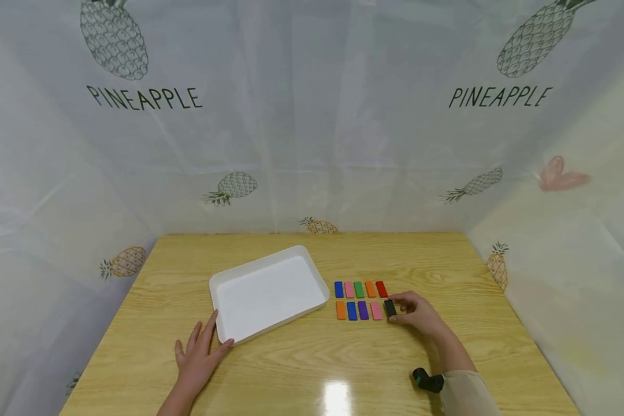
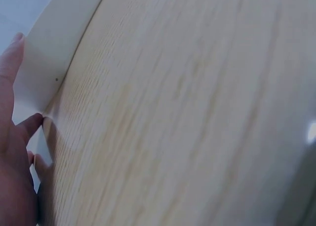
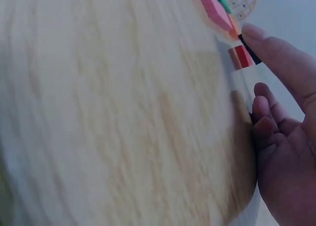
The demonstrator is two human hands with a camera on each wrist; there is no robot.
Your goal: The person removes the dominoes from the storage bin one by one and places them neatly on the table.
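Observation:
A white rectangular tray lies turned at an angle on the wooden table. My left hand is at its near left corner, fingers spread, with thumb and index finger touching the rim; the left wrist view shows the hand beside the tray's wall. Right of the tray, small coloured blocks lie in two rows. At the right end of the near row, my right hand pinches a black block by its ends, between thumb and index finger. In the right wrist view, the black block is partly hidden by the thumb.
The far row holds blue, pink, green, orange and red blocks; the near row has orange, blue, purple and pink ones. A black device sits at the right wrist. Pineapple-printed cloth surrounds the table.

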